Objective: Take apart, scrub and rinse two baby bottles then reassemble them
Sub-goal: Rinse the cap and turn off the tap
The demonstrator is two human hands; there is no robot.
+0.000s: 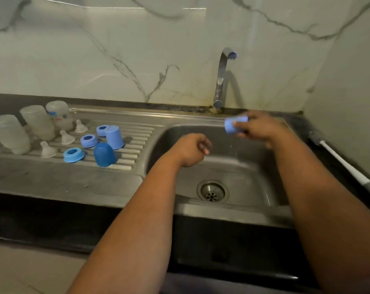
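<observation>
- Nearest me, my left hand [193, 149] hangs over the sink [233, 177], fingers curled, holding nothing.
- Farther back, my right hand [258, 127] pinches the light-blue cap [230, 125], lying sideways, pointing left.
- The draining surface [52, 172] with the other parts lies left, nearer my left grip.

- Steel drainboard [63, 177], left of frame: three upturned bottles [38, 122], three clear teats [67, 137], three blue rings [73, 154], two blue caps [104, 154].
- Dark counter [303, 122], right edge: a white-handled brush [341, 160].
</observation>
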